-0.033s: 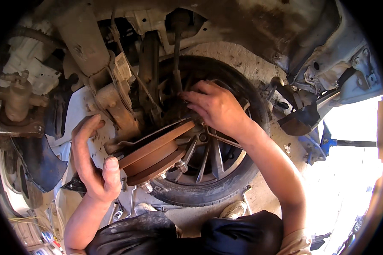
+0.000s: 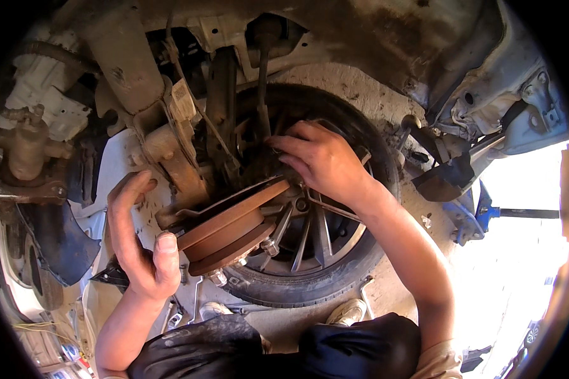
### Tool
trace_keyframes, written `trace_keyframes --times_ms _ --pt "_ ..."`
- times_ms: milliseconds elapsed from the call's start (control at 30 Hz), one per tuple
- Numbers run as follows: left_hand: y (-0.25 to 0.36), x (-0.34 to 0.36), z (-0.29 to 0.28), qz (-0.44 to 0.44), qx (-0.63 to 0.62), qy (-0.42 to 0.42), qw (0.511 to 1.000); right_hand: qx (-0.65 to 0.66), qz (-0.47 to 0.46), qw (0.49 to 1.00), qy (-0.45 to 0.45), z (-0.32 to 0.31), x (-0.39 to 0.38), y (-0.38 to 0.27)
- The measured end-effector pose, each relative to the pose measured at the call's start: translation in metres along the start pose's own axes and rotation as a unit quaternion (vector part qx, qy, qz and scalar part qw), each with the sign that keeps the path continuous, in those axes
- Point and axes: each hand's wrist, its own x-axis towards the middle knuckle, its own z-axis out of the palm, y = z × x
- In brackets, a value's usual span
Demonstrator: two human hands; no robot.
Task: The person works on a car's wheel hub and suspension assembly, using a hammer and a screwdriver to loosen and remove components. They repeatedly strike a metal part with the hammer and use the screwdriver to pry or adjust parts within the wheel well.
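Note:
A rusty brake disc [image 2: 224, 232] with wheel studs on its hub face sits tilted in the middle. At its left edge is my left hand [image 2: 139, 243], fingers curved upward and thumb apart, with nothing visible in the grasp. Behind the disc, my right hand [image 2: 319, 158] has its fingers bent and drawn together by the lower end of a dark upright rod [image 2: 263, 95]. Whatever those fingertips pinch is too dark to make out. A rusty suspension strut [image 2: 174, 155] slants down to the disc's back, with a thin cable [image 2: 212, 126] beside it.
A wheel with tyre [image 2: 303, 297] lies flat on the floor beneath the disc. Body panels [image 2: 360, 31] overhang the top. At right stand a blue jack [image 2: 480, 215] and a hanging dark bracket [image 2: 446, 180]. Wrenches [image 2: 196, 297] lie near my shoes [image 2: 348, 312].

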Motion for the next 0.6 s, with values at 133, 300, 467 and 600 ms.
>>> trace_keyframes --times_ms 133,300,467,600 --pt "0.000 0.000 -0.002 -0.002 0.005 0.005 1.000 -0.016 0.082 0.996 0.029 -0.010 -0.012 0.001" --pt "0.004 0.006 -0.001 -0.001 -0.016 0.036 0.999 -0.125 0.260 0.957 0.030 -0.031 -0.090 0.019" --pt "0.005 0.007 -0.004 -0.004 -0.025 0.020 0.999 -0.229 0.393 0.888 -0.063 -0.049 -0.185 0.014" --pt "0.006 0.006 -0.003 -0.003 -0.031 0.014 0.999 -0.234 0.461 0.852 -0.079 -0.046 -0.235 0.019"
